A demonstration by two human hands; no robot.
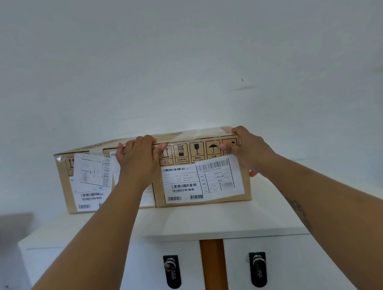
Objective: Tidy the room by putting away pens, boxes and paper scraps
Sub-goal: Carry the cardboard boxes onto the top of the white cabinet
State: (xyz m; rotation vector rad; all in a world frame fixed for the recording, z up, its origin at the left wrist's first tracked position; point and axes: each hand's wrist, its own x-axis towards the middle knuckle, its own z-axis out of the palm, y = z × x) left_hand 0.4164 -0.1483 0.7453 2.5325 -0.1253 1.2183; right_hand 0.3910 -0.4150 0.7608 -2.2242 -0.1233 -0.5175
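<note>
White cabinet top (213, 219) against a plain wall carries two labelled brown cardboard boxes (201, 180) side by side. Left hand (140, 159) and right hand (247, 150) grip the right-hand box's top edge and corner, probably placing it. No pens or scraps visible.

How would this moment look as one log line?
left hand: on box top edge | right hand: gripping box corner | box: on cabinet

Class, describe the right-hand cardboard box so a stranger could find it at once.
On the white cabinet against the wall, two cardboard boxes stand side by side. The right box is the one both hands grip, with an umbrella symbol along its top edge.
</note>
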